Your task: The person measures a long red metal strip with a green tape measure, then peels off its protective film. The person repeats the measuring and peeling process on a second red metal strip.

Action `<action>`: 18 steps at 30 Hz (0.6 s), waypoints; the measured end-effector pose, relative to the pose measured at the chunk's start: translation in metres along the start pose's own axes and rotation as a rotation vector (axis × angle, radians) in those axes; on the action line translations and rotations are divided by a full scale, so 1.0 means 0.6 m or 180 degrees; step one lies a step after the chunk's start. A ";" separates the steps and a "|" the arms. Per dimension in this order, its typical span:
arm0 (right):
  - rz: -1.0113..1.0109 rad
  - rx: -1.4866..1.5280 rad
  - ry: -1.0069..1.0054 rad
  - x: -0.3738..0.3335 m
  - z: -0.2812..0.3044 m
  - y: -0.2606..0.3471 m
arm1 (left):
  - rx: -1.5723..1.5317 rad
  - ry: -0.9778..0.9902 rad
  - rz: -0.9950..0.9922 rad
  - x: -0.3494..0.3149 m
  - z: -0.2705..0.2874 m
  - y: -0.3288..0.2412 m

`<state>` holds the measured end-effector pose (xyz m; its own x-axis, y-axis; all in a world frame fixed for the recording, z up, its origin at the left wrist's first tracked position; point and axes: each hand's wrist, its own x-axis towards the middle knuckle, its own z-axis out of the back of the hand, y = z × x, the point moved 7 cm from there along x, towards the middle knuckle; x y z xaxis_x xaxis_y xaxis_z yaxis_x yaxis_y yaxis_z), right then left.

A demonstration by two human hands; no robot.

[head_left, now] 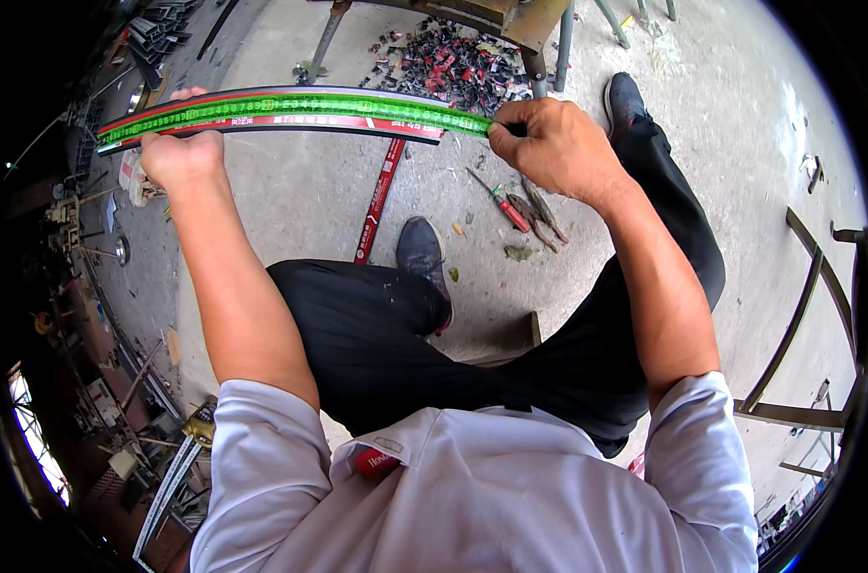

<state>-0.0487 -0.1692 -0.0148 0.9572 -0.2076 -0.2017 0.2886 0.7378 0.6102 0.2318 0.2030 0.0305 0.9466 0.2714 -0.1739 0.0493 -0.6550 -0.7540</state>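
Seated on a workshop floor, a person holds a green measuring tape [310,105] along a red-and-black profile [305,121], both held out in front of the knees. The left hand [183,158] clasps the profile near its left end, its fingers mostly hidden behind; the right hand [553,145] pinches the tape's end between thumb and forefinger, just past the profile. Below lie a red strip [378,202], a red-handled screwdriver [512,215] and pliers [541,220]; beyond, cut scraps [443,62] lie heaped beside a metal stand [525,21], its legs bordering the work space
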 end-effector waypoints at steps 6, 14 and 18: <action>0.0021 0.0001 -0.0023 0.001 -0.001 -0.005 | -0.0023 0.0088 0.0105 0.016 0.008 0.007; 0.0029 -0.0012 -0.0014 0.002 -0.001 -0.001 | -0.0222 0.0156 0.0220 0.045 0.023 0.001; -0.0090 -0.0005 0.0206 0.006 -0.004 -0.007 | -0.0243 0.0134 0.0250 0.031 0.015 0.002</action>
<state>-0.0465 -0.1716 -0.0201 0.9452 -0.1863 -0.2680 0.3154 0.7332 0.6025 0.2465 0.2136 0.0203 0.9610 0.1883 -0.2025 -0.0030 -0.7253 -0.6884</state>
